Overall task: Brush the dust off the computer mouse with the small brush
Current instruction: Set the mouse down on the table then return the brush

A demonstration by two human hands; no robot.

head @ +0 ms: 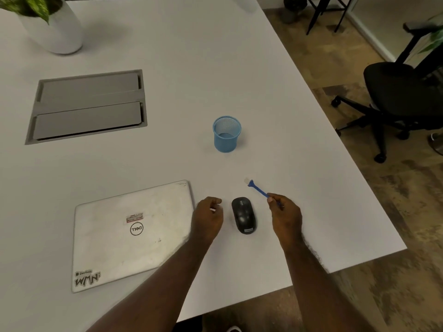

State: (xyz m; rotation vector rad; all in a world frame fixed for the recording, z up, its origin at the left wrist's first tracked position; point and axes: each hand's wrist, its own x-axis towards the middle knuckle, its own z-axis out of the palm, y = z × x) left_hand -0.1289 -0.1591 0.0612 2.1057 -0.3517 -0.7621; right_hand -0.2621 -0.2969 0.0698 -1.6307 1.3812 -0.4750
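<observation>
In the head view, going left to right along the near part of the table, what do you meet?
Closed laptop → left hand, curled and holding nothing → computer mouse → right hand, gripping the small blue brush, whose bristles point up and left, off the mouse.

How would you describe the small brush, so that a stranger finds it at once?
Start at the closed silver laptop on the white table; right of it lies a black mouse. Just right of the mouse, the right hand holds the small brush: thin blue handle, pale bristles.

Left hand [208, 218] loosely curled; right hand [285, 215] pinched closed, forearms extended.
</observation>
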